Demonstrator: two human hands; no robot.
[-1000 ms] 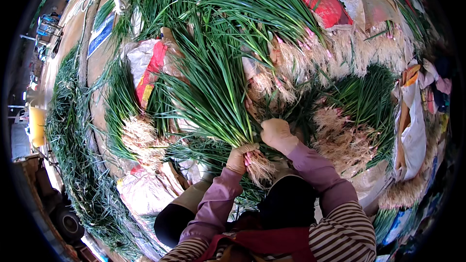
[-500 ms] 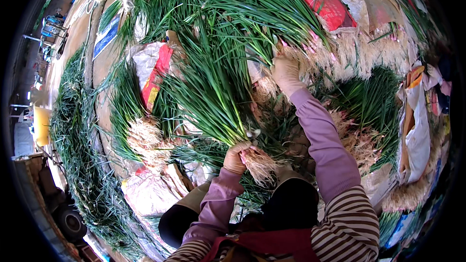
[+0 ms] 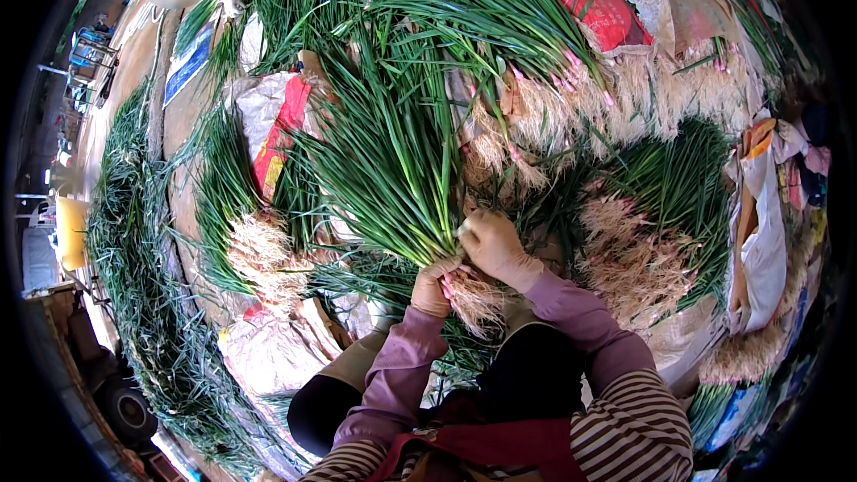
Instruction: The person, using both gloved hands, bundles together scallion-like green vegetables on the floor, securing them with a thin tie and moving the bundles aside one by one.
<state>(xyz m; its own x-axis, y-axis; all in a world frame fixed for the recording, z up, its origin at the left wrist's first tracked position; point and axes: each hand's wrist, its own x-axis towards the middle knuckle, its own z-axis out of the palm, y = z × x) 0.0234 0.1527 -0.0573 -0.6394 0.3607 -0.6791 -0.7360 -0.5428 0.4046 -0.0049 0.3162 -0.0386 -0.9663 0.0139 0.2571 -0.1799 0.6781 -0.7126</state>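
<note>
A bunch of green onions [image 3: 406, 183] fans away from me, its long leaves pointing far and left. My left hand [image 3: 434, 288] is wrapped round its pinkish bases, and the pale roots [image 3: 475, 299] stick out on the near right side. My right hand [image 3: 493, 245] is closed against the right side of the same bunch, just above the left hand. Its curled fingers pinch at the stalks, but the exact pieces between them are hidden. Loose green onions with stringy roots [image 3: 500, 143] lie just beyond the right hand.
Piles of green onions lie at the far side [image 3: 486, 9], on the left [image 3: 228, 187] and on the right [image 3: 656, 214]. A red sack [image 3: 589, 4] and a pale sack [image 3: 277, 348] lie among them. Trimmed leaves [image 3: 147, 268] line the left. Another person's gloved hand [image 3: 230, 2] shows far left.
My right hand has left the far pile and come nearer and left to the bunch. A few rooted onions there now hang lower. My left hand keeps its hold in nearly the same place.
</note>
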